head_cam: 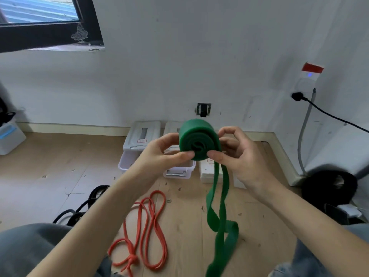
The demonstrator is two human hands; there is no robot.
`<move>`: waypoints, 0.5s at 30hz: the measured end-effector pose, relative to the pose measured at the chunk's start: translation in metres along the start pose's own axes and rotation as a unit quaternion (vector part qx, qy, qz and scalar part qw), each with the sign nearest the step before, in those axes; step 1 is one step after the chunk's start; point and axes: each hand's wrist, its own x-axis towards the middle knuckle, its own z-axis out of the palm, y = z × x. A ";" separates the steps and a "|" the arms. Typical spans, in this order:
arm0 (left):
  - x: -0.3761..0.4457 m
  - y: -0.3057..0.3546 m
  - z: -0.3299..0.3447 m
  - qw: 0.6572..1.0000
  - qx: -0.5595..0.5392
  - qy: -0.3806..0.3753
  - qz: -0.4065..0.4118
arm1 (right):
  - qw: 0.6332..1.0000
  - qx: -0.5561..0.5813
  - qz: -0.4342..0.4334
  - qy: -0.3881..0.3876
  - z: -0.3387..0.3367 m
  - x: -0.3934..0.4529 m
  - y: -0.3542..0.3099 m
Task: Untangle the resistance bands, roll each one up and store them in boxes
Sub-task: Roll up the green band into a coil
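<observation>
Green resistance band (199, 140): partly rolled, held in mid-air above the floor (50, 166), in front of the storage boxes (142, 140). I note the left hand (169, 151) and right hand (237, 152) each pinching the coil, thumbs on its near face. Roll axis points toward me; the unrolled tail hangs straight down. I judge it light, soft and springy, liable to unwind; hold across the flat faces. An orange band (148, 226) lies knotted below.
</observation>
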 end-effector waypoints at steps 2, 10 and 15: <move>-0.001 0.002 -0.005 0.999 0.040 -0.022 -0.011 | 0.995 -0.092 -0.029 -0.024 -0.007 0.002 -0.003; -0.006 0.010 0.000 0.997 -0.070 -0.038 0.021 | 0.998 0.050 -0.022 -0.014 -0.005 0.005 -0.013; -0.001 0.011 0.006 0.993 -0.118 -0.011 0.026 | 0.994 0.104 -0.016 0.023 -0.002 0.007 -0.009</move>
